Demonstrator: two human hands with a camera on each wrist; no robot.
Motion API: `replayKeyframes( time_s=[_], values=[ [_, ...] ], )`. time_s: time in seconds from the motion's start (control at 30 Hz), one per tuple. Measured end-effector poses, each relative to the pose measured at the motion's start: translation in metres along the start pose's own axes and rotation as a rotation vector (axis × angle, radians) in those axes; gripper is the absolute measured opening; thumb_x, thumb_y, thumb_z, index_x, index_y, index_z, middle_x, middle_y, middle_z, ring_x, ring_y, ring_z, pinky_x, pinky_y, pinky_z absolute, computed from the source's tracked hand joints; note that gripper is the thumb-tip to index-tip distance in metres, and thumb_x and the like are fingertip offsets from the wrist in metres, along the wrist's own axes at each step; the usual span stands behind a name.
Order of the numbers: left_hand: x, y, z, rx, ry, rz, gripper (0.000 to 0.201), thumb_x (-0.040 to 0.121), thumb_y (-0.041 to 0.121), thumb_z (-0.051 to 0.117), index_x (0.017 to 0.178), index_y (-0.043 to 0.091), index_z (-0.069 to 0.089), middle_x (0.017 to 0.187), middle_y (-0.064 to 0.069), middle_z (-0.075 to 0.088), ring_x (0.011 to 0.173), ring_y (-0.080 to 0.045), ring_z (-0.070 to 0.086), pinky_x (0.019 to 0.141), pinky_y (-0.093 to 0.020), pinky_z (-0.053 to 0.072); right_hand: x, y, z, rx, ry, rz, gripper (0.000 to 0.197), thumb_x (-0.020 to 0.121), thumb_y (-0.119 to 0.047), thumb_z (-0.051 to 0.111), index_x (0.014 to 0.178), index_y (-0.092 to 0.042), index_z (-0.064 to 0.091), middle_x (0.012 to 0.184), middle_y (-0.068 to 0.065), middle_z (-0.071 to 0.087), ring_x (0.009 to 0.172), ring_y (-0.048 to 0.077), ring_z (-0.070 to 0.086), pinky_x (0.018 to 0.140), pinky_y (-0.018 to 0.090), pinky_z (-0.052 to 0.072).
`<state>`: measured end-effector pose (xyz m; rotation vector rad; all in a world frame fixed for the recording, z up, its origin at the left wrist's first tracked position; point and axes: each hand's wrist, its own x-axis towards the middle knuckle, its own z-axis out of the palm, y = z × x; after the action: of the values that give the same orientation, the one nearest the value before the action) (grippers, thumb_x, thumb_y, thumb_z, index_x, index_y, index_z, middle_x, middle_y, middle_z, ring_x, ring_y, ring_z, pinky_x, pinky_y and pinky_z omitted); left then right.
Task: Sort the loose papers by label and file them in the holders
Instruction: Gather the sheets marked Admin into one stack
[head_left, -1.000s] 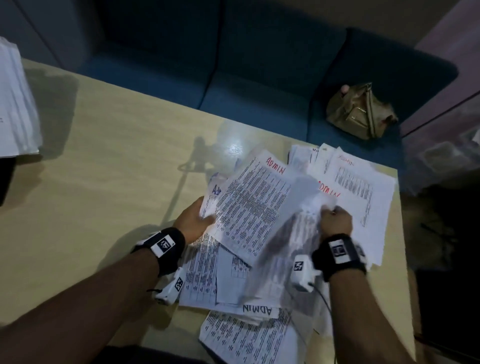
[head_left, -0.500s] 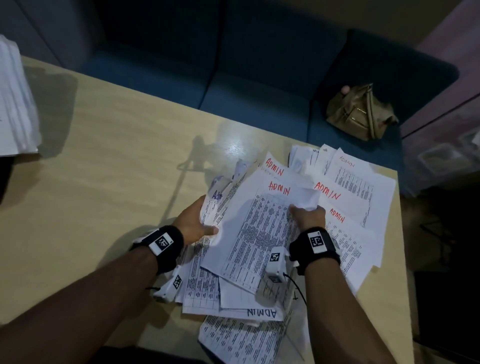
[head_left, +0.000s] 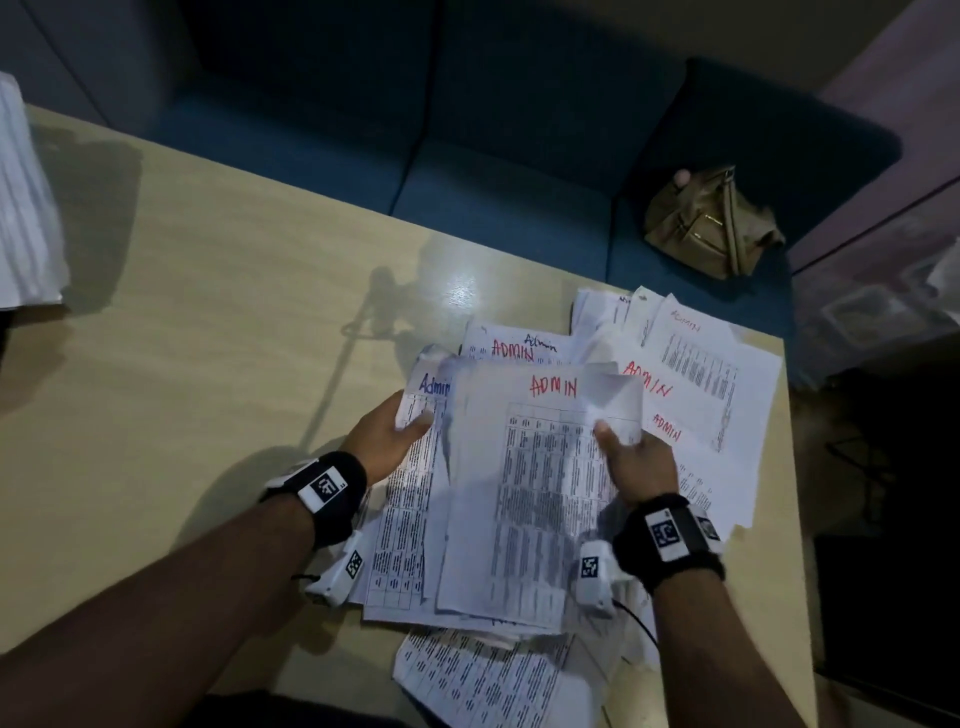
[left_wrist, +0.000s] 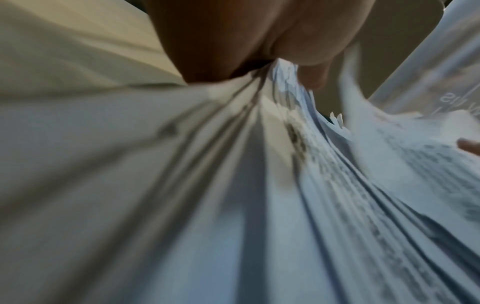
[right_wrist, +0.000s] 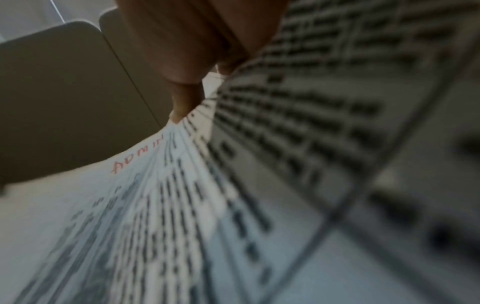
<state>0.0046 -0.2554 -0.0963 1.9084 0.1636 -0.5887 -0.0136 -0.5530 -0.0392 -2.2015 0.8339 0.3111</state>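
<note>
Left hand (head_left: 382, 441) grips a stack of papers (head_left: 410, 519), thumb on top; right hand (head_left: 641, 460) pinches the top ADMIN sheet (head_left: 519, 493). More sheets (head_left: 701, 384) on the pale wood bench (head_left: 208, 364). Blue sofa (head_left: 493, 197) behind, probably a tan bag (head_left: 706, 223) on it

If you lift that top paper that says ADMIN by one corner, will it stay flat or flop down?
Probably flop: the top ADMIN sheet is thin, and its corner already curls by the right hand. It looks light. It may slide, lying loose on the stack the left hand holds.
</note>
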Motion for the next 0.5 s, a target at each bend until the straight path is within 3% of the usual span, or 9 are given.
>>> replayKeyframes(
  time_s=[0.07,0.13,0.2,0.27,0.4,0.43,0.5],
  values=[
    [0.002,-0.002,0.0,0.052,0.007,-0.003,0.043,0.098,0.036,0.048,0.139,0.025,0.043,0.136,0.005,0.054,0.121,-0.019,0.052,0.097,-0.033,0.042,0.004,0.006,0.019,-0.028,0.016,0.048,0.039,0.087,-0.047,0.062,0.09,-0.008,0.063,0.073,0.006,0.062,0.072,0.026,0.061,0.056,0.024,0.043],
    [0.003,-0.005,0.002,0.073,0.009,-0.019,0.043,0.099,0.035,0.046,0.14,0.024,0.042,0.137,0.005,0.052,0.123,-0.021,0.051,0.098,-0.032,0.04,0.005,0.014,0.03,-0.077,0.049,0.049,0.049,0.084,-0.048,0.064,0.107,-0.005,0.062,0.095,0.015,0.067,0.087,0.031,0.065,0.072,0.032,0.052],
    [0.003,-0.007,0.002,0.108,0.022,-0.042,0.049,0.098,0.043,0.044,0.143,0.023,0.038,0.139,0.006,0.049,0.125,-0.02,0.049,0.101,-0.033,0.039,0.003,0.016,0.035,-0.018,0.09,0.094,0.055,0.086,-0.043,0.063,0.124,-0.004,0.051,0.118,0.019,0.061,0.103,0.034,0.061,0.084,0.035,0.049],
    [0.003,-0.008,0.004,0.098,0.035,-0.06,0.06,0.094,0.057,0.04,0.144,0.024,0.036,0.142,0.003,0.049,0.126,-0.021,0.05,0.105,-0.037,0.04,-0.005,0.013,0.039,0.043,0.104,0.114,0.047,0.093,-0.03,0.057,0.131,-0.006,0.044,0.124,0.018,0.059,0.107,0.033,0.058,0.081,0.029,0.044],
    [0.001,-0.002,0.009,-0.019,0.091,-0.092,0.066,0.089,0.067,0.035,0.138,0.025,0.043,0.136,0.0,0.056,0.115,-0.021,0.056,0.099,-0.036,0.042,-0.029,-0.003,0.06,0.165,0.067,0.021,0.032,0.098,-0.014,0.044,0.13,-0.014,0.045,0.111,0.004,0.061,0.093,0.023,0.059,0.065,0.022,0.046],
    [0.002,0.0,0.01,-0.042,0.097,-0.103,0.064,0.089,0.064,0.041,0.139,0.024,0.043,0.136,0.001,0.055,0.118,-0.022,0.055,0.099,-0.037,0.042,-0.033,-0.007,0.068,0.174,0.036,-0.004,0.034,0.098,-0.014,0.042,0.132,-0.016,0.044,0.111,0.005,0.061,0.094,0.023,0.059,0.064,0.023,0.045],
    [0.001,0.001,0.01,-0.055,0.098,-0.093,0.056,0.089,0.05,0.058,0.136,0.024,0.047,0.133,0.002,0.057,0.119,-0.022,0.055,0.096,-0.036,0.043,-0.035,-0.01,0.086,0.135,-0.032,-0.063,0.04,0.098,-0.019,0.041,0.138,-0.014,0.039,0.12,0.011,0.058,0.103,0.028,0.058,0.077,0.028,0.047]
  ],
)
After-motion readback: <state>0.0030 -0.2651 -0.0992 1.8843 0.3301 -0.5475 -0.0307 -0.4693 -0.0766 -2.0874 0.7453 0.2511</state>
